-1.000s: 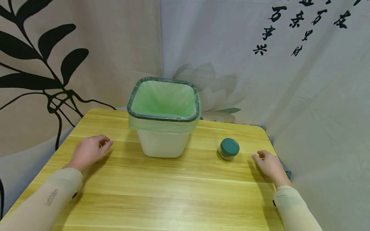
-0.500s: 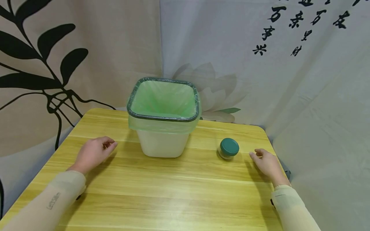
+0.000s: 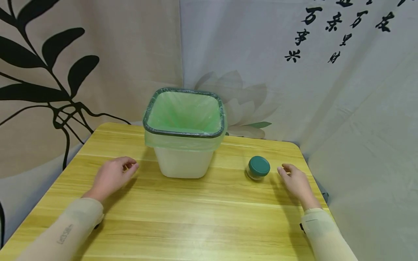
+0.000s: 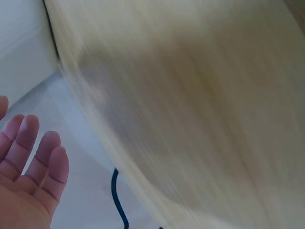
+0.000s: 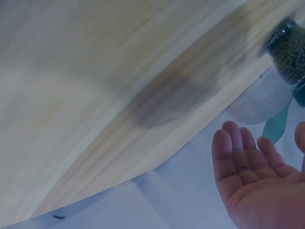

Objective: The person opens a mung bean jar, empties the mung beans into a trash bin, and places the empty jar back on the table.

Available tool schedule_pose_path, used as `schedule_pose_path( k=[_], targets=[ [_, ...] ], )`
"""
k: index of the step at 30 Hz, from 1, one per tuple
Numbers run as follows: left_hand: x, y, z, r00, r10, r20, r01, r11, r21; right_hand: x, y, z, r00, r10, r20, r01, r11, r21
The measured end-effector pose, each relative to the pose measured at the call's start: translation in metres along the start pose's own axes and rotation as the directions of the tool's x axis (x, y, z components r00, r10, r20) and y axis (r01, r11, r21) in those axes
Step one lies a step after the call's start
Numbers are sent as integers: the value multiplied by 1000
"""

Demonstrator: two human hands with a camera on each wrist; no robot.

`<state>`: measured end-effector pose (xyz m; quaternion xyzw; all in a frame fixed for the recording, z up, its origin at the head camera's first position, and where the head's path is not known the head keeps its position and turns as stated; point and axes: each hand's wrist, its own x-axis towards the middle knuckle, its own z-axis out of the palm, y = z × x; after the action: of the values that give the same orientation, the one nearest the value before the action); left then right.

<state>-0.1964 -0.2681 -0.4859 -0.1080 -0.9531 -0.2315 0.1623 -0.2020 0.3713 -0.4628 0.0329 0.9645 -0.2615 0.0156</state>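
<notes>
Two relaxed, empty hands hover over a wooden worktop [image 3: 202, 217]: the right hand [image 3: 295, 181] just beside a green-lidded jar [image 3: 258, 168], the left hand [image 3: 112, 175] near a green-lined bin [image 3: 184, 145].

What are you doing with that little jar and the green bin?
A person sits at a wooden table with both hands empty. The right hand hovers just beside a small jar with a green lid, not touching it. The left hand hangs near a white bin lined with a green bag. The jar stands upright, right of the bin.
</notes>
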Motion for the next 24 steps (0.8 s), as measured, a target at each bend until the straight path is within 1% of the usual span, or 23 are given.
schedule_pose_path(
  k=[4, 9, 15, 21, 24],
  targets=[
    [-1, 7, 2, 1000, -7, 0, 7, 1000, -22, 0, -3, 2, 1000, -2, -3, 2, 1000, 25],
    [-4, 16, 4, 1000, -15, -26, 14, 998, -54, 1, -8, 4, 1000, -8, -17, 8, 999, 39],
    [-9, 29, 6, 999, -47, 5, 48, 995, -89, 3, -17, 8, 999, -25, -36, 27, 998, 63],
    [-14, 43, 12, 999, -28, -28, 25, 994, -103, 7, -24, 15, 996, -58, -67, 63, 995, 78],
    [-17, 50, 15, 999, -16, -40, 11, 993, -117, 8, -29, 18, 995, -70, -70, 76, 994, 83]
  ],
)
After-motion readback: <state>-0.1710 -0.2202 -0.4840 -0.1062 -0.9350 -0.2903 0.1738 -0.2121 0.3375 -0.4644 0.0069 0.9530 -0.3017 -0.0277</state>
